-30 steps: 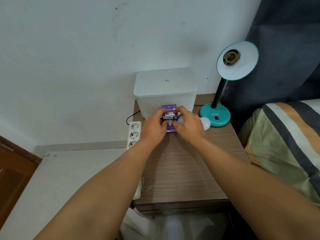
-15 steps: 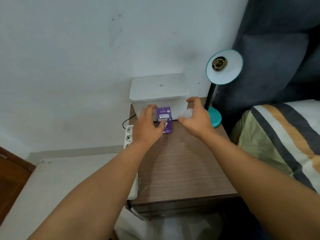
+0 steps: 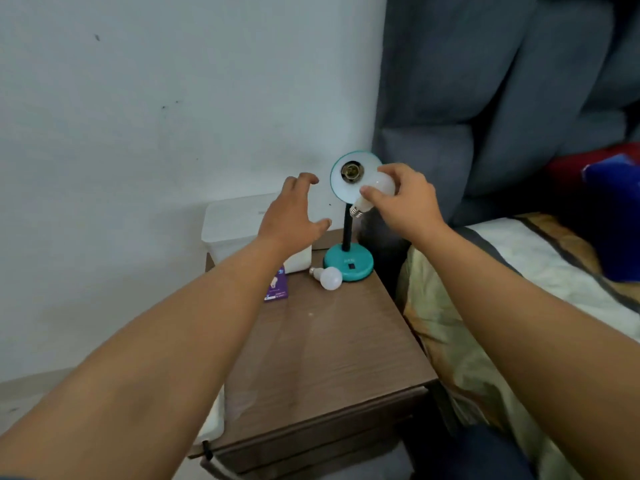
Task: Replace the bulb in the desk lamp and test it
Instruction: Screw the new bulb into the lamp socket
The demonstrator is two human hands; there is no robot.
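Beside lamp base (image 3: 348,263), loose bulb (image 3: 330,278), purple carton (image 3: 277,285), white bin (image 3: 235,223) behind

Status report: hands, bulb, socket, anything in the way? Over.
Right hand grips bulb in front of shade, screw end pointing down-left, away from socket. Left hand open, beside shade. Socket empty, unobstructed. Second bulb lies by lamp base.

This is a bedroom in a home. At 3 o'clock lies a bed (image 3: 526,271) with striped pale green, grey and orange bedding, and at 1 o'clock rises a padded dark grey headboard (image 3: 485,81). Just beside the bed, at 6 o'clock, stands a low brown wood-grain bench (image 3: 329,358). It carries a teal desk lamp (image 3: 349,262) and a white lidded plastic box (image 3: 235,223) against the plain white plaster wall (image 3: 156,116) at 11 o'clock.
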